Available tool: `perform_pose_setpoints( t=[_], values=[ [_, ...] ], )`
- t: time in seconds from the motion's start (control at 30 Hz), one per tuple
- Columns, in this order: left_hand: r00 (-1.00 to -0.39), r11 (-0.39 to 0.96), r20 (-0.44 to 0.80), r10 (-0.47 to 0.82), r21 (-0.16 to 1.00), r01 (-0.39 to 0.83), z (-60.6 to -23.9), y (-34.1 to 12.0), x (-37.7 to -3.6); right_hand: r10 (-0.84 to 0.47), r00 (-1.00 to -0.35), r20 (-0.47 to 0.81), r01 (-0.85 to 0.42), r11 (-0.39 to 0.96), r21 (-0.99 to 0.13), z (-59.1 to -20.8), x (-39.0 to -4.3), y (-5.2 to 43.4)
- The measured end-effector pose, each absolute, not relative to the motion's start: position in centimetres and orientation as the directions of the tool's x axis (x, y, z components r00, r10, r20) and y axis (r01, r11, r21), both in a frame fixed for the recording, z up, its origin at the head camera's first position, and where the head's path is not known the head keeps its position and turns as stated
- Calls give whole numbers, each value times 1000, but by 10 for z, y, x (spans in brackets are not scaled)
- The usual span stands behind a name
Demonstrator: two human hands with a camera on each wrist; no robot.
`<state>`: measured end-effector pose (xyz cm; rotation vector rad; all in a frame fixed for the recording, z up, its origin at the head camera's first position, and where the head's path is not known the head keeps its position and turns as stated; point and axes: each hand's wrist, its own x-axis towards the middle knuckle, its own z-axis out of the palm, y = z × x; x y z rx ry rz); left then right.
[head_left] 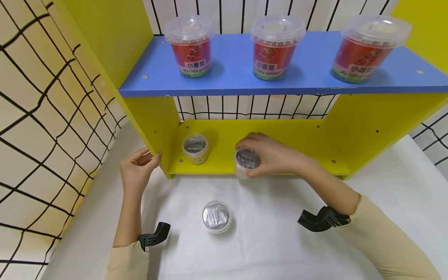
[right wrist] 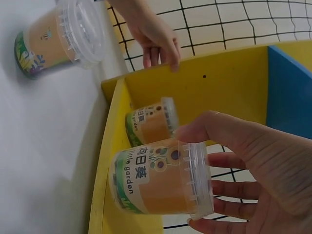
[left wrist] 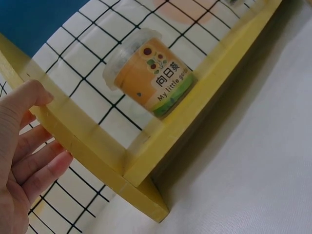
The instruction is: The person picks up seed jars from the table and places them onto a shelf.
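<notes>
My right hand grips a clear-lidded plastic cup around its lid, thumb on one side and fingers on the other, over the lower shelf's front edge. In the right wrist view this cup has an orange label with sunflowers. Left of it, a matching orange cup stands upright on the yellow lower shelf. My left hand pinches the front edge of the yellow side panel, the thumb on one face and fingers on the other. A third cup rests on the white cloth before the shelf.
Three red-labelled cups with clear lids, a left one, a middle one and a right one, stand spaced along the blue upper shelf. Black wire grid runs along the left side and behind the unit. White cloth covers the surface.
</notes>
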<state>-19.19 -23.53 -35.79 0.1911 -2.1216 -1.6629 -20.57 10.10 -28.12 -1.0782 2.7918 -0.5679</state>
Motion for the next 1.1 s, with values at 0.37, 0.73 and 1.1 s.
perform_pose_setpoints(
  t=[0.37, 0.73, 1.1],
  values=[
    [-896, 278, 248, -368, 949, 148, -361, -235, -193, -639, -769, 19, -594, 704, -390, -284, -221, 94],
    [-897, 276, 250, -366, 949, 152, -359, -236, -193, -604, -797, -28, -551, 745, -375, -283, -227, 93],
    [-901, 279, 239, -361, 950, 140, -359, -237, -194, -604, -796, -50, -544, 748, -379, -286, -234, 93]
  ],
)
